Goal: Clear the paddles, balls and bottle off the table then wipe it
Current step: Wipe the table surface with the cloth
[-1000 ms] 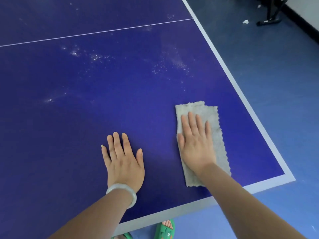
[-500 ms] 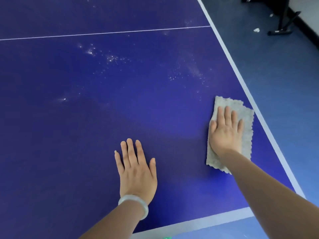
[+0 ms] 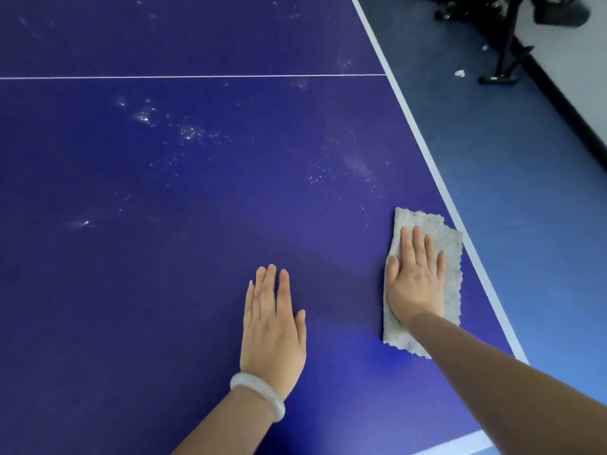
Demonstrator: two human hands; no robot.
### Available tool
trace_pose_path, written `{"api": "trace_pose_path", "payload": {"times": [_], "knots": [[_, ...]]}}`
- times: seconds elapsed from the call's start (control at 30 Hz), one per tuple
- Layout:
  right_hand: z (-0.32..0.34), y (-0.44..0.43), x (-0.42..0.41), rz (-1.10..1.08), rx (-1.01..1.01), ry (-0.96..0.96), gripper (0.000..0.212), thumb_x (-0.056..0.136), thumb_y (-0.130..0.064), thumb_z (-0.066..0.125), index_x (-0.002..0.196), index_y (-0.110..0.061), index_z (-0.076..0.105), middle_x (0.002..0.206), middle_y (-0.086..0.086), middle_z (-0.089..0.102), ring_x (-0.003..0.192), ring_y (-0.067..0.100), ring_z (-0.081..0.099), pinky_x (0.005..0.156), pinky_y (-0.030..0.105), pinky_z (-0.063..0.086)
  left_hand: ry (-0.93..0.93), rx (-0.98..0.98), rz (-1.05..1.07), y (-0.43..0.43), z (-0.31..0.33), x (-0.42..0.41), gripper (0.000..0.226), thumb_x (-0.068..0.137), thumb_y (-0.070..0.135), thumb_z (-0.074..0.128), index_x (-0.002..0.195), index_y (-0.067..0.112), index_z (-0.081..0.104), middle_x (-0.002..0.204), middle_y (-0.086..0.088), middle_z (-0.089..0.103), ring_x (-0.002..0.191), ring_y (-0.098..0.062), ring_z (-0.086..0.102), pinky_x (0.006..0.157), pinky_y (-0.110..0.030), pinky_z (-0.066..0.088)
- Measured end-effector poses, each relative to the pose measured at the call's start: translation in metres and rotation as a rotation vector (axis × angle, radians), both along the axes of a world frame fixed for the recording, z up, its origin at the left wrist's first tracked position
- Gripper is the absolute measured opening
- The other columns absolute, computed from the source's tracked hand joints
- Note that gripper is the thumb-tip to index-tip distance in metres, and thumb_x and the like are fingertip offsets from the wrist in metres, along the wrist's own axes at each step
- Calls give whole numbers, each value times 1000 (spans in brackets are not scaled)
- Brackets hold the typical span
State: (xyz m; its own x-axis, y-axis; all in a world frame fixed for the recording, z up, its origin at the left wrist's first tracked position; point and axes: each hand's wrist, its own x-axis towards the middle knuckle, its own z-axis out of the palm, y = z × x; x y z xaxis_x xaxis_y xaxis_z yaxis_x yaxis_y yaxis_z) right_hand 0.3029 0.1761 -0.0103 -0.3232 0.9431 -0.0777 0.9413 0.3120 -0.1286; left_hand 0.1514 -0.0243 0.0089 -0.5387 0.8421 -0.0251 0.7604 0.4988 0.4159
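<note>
Our right hand [image 3: 415, 280] lies flat, fingers straight, pinning the cloth [image 3: 450, 246] by the table's [image 3: 164, 274] right edge so it wipes evenly; our left hand [image 3: 272, 330] rests flat nearby, holding nothing, probably bracing us.

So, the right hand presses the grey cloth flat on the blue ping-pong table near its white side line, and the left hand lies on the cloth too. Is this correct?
Not quite. The head view shows the left hand flat on the bare blue ping-pong table, apart from the grey cloth. The rest holds: the right hand presses the cloth flat near the white side line.
</note>
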Motion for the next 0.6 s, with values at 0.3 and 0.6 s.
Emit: {"api": "trace_pose_path", "payload": {"times": [0.3, 0.6], "knots": [[-2, 43, -4, 46, 2, 24, 61, 99, -43, 7, 157, -28, -4, 164, -7, -9, 151, 13, -13, 122, 41, -10, 61, -212, 226, 110, -5, -7, 70, 102, 46, 18, 154, -1, 10, 161, -22, 9, 151, -35, 1, 122, -49, 3], [-2, 155, -26, 237, 0, -24, 61, 99, -41, 9, 157, -27, -4, 165, -5, -6, 151, 15, -10, 123, 44, -7, 210, -256, 289, 117, -17, 5, 74, 98, 46, 13, 148, -6, 26, 156, -25, 25, 148, -38, 18, 119, -54, 18]]}}
